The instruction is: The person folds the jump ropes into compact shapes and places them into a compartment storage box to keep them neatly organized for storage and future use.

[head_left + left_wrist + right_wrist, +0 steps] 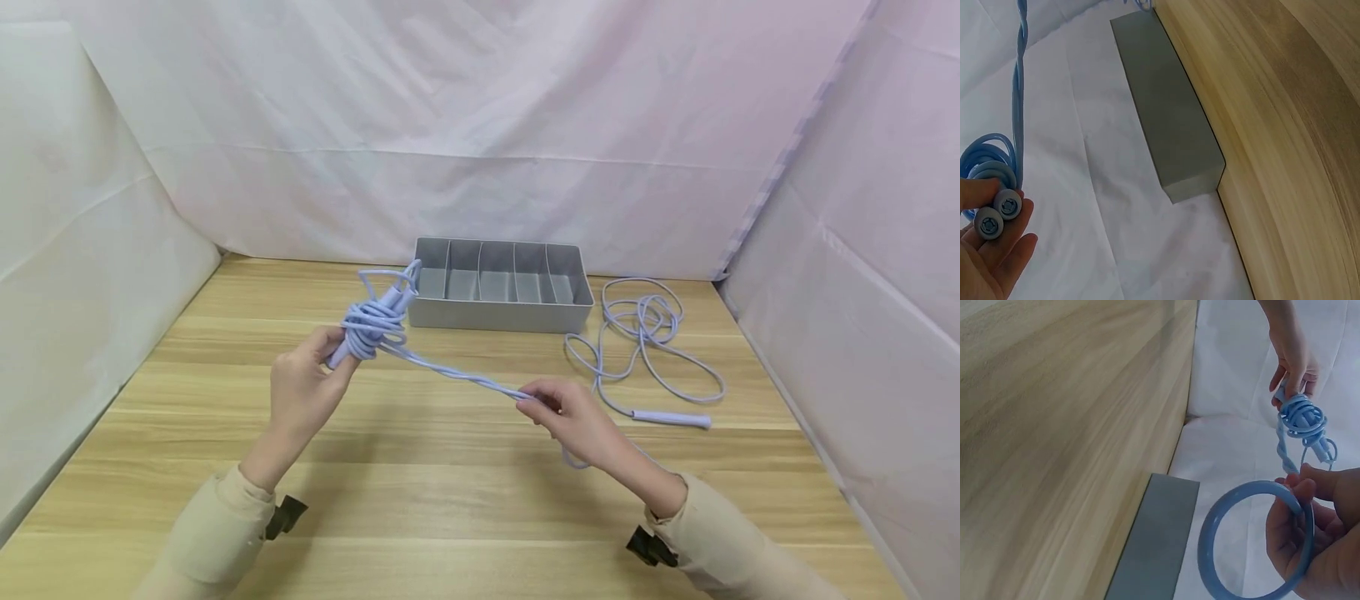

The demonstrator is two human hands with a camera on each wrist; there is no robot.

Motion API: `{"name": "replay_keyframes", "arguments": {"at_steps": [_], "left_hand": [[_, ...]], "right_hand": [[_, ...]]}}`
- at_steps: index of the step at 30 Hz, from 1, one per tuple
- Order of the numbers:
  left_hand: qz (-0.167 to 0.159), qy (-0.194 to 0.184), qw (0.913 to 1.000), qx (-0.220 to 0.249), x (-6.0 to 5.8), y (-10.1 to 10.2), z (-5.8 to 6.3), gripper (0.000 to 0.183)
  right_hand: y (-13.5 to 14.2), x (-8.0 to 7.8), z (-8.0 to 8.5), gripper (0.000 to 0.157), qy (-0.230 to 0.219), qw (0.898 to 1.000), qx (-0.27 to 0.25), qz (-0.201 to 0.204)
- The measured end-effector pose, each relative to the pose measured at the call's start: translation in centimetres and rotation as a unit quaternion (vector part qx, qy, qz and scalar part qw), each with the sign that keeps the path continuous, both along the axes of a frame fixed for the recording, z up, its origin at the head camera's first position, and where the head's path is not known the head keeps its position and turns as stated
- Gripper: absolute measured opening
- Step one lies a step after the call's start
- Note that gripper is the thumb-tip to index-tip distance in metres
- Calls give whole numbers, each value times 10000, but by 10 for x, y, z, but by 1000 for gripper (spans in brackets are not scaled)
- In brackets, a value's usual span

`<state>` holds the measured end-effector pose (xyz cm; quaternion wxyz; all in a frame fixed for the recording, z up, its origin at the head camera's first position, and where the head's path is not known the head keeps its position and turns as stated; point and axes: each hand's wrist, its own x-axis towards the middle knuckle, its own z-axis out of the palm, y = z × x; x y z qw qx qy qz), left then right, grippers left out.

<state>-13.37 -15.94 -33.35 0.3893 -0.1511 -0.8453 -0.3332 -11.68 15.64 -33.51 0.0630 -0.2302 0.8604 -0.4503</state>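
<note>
My left hand (pixel 309 390) grips the lower ends of two light blue jump rope handles, side by side. The jump rope (pixel 369 323) is wound several times round these handles, with small loops standing out at the top. From the bundle a doubled, twisted length of cord runs right, held taut to my right hand (pixel 573 421), which pinches it between thumb and fingers. Past the pinch, a rounded cord loop (pixel 1205 540) hangs in the right wrist view. Both handle ends (pixel 1007 204) face the camera in the left wrist view. Both hands are above the table.
A grey box (pixel 501 315) with several compartments stands at the back of the wooden table (pixel 450 500). Right of it lies another light blue jump rope, loosely coiled, with one handle (pixel 671 418) showing. White cloth walls (pixel 480 200) enclose the back and sides.
</note>
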Motion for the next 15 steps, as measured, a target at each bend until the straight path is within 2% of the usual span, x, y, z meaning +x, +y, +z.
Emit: {"name": "replay_keyframes", "arguments": {"at_steps": [3, 7, 11, 15], "left_hand": [[99, 52, 9998, -144, -1, -1, -1, 18], [305, 120, 9981, -524, -1, 0, -2, 16], [445, 27, 9944, -953, -2, 3, -2, 16], [454, -167, 9910, -1247, 0, 8, 0, 17]], "right_hand": [[4, 2, 2, 17, 89, 9998, 160, 52], [5, 9, 10, 17, 424, 9976, 531, -137], [5, 15, 21, 15, 1425, 9837, 1052, -323], [8, 20, 36, 20, 2442, 9630, 1106, -283]]}}
